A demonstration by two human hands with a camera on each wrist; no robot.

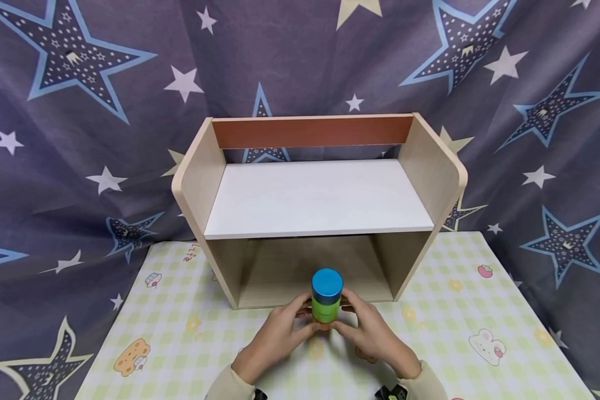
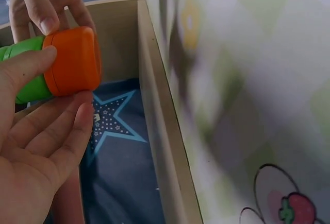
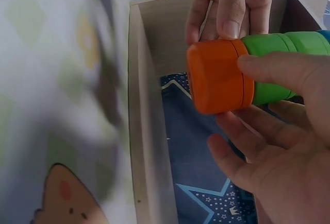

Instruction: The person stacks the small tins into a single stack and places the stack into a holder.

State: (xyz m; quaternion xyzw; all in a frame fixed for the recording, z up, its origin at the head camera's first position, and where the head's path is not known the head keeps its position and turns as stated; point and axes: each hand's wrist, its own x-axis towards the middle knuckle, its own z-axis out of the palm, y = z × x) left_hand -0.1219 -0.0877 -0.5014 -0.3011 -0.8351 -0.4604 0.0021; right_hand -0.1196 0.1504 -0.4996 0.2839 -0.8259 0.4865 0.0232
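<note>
Upright before the front of a small wooden shelf unit (image 1: 317,200) is a cylindrical container (image 1: 326,305) with a blue top, a green body and an orange base. My left hand (image 1: 278,329) holds it from the left, and my right hand (image 1: 372,331) from the right. In the left wrist view, my left thumb lies where the green body (image 2: 31,46) meets the orange base (image 2: 76,62), fingers underneath. The right wrist view shows my right thumb at the same seam beside the orange end (image 3: 219,77), with the left fingers on the far side.
The shelf unit has a white middle board (image 1: 317,197), a bare lower compartment (image 1: 315,266) and a brown back rail (image 1: 312,131). It stands on a checked tablecloth (image 1: 180,322) with cartoon prints. Behind hangs a dark curtain (image 1: 300,55) with stars.
</note>
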